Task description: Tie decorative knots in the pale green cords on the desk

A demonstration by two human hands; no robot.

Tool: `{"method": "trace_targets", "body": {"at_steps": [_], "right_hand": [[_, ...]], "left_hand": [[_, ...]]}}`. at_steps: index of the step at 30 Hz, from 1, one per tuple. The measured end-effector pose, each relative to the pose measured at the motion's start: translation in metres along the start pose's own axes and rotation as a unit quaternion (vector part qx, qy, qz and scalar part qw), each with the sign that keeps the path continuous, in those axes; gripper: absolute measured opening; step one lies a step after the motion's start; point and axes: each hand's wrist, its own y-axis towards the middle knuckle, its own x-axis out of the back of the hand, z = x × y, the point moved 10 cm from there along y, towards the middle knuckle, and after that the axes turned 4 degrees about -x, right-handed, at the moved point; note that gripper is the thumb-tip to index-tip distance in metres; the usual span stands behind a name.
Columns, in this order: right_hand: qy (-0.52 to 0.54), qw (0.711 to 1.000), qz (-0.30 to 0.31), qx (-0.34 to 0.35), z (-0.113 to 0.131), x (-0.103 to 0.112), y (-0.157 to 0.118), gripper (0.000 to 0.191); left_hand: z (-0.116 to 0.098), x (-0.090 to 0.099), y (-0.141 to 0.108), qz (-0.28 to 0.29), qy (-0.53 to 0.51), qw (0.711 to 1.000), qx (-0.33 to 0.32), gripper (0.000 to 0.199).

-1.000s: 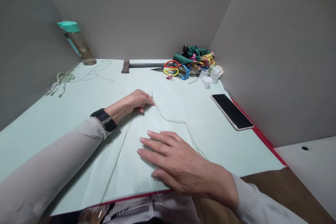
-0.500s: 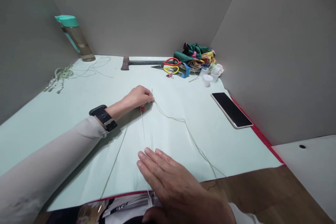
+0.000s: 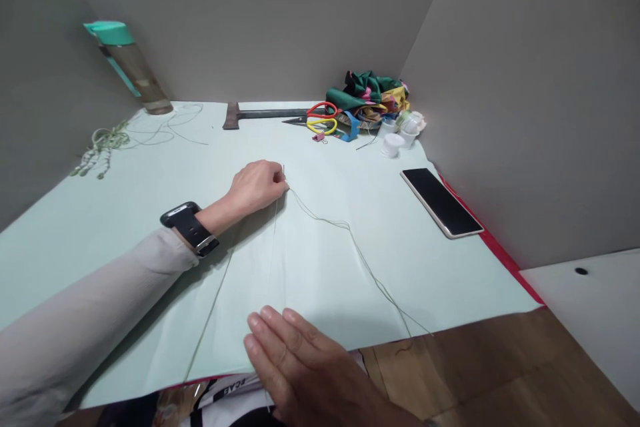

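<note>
My left hand (image 3: 256, 185), a black watch (image 3: 189, 227) on its wrist, rests on the pale tablecloth (image 3: 350, 300) with its fingertips pinched on thin green cord (image 3: 369, 269). Strands run from the pinch toward the front right edge. A short dark pin-like tip (image 3: 283, 171) stands up just beyond these fingers; its lower part is hidden. Another cord strand (image 3: 211, 310) slants from under the left wrist to the front edge. A fine pale thread (image 3: 274, 233) hangs down toward my right hand (image 3: 305, 370), which is stretched flat over the near edge, palm down. Its thumb is not visible.
Along the back lie a hammer-like tool (image 3: 270, 114), scissors (image 3: 320, 121), a pink binder clip (image 3: 319, 137), a fabric pile (image 3: 370, 90) and small white tubs (image 3: 393, 145). A bottle (image 3: 135, 70) and knotted cords (image 3: 107, 143) are at left, a phone (image 3: 443, 203) at right.
My right hand has shifted nearer to me and slightly left, its fingers still stretched. My left hand keeps its pinch. The whole view has tilted a little.
</note>
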Motion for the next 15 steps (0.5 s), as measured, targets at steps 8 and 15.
{"method": "trace_targets", "body": {"at_steps": [8,15], "right_hand": [[0.046,0.997,-0.062,0.022,0.000,-0.004,-0.016,0.036],[0.154,0.986,0.050,0.035,-0.027,0.021,0.013,0.029]], "left_hand": [[0.009,0.002,0.000,-0.034,0.060,0.998,-0.006,0.037],[0.006,0.010,-0.018,-0.069,0.104,0.986,-0.108,0.032]]}}
